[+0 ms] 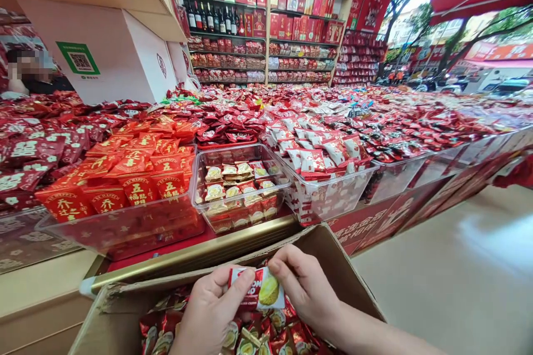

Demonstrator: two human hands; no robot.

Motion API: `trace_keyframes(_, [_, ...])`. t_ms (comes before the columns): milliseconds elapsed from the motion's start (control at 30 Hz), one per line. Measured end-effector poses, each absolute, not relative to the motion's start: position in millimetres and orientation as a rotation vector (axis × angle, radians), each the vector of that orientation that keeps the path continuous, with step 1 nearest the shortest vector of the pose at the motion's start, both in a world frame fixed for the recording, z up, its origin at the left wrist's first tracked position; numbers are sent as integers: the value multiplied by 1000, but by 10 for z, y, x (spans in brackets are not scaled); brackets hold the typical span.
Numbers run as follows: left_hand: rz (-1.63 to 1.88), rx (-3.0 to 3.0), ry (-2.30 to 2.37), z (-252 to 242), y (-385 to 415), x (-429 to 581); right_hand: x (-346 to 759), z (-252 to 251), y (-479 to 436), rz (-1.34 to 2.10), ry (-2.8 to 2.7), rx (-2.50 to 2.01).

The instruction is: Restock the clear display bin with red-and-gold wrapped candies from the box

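Both of my hands pinch one small red and white candy packet [261, 290] with a yellow fruit picture on it. My left hand [210, 313] grips its left end and my right hand [306, 285] grips its right end. They hover over an open cardboard box [333, 258] filled with several similar wrapped candies [266, 338]. Just beyond the box stands a clear plastic bin [238, 186] partly filled with the same sort of packets.
Clear bins of red packets [137, 177] and red-white packets [325, 161] line the display counter. A white carton [104, 52] sits behind left, beside a person at far left. Shelves of red boxes and bottles [258, 11] stand at the back. Bare floor [458, 277] lies right.
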State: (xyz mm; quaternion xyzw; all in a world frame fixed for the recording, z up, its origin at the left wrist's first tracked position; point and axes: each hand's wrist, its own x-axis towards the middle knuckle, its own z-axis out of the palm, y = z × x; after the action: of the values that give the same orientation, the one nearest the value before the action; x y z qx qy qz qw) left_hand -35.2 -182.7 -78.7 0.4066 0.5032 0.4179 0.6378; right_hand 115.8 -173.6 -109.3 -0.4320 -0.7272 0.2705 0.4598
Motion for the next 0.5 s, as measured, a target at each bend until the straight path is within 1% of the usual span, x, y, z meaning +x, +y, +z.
trace_keyframes(167, [907,817,1167,-766,-1783,-416,1377,-812,-1714,3,-2417,-552])
trace_keyframes(233, [882,812,1146,-718,-1788,-422,1410,-687,-1716,-237,-2511,-472])
trace_keyframes(300, [925,784,1081,-648,-1797,-437,1413,-528,-1694,-406,-2520,-385])
trace_keyframes(400, [986,739,1033,-561,-1790,-496,1376,-205,-1525,-532,-2497,-460])
trace_keyframes(500, [963,787,1065,-573,-1750,-564,1270,118,-1115,-626,-2461,-845])
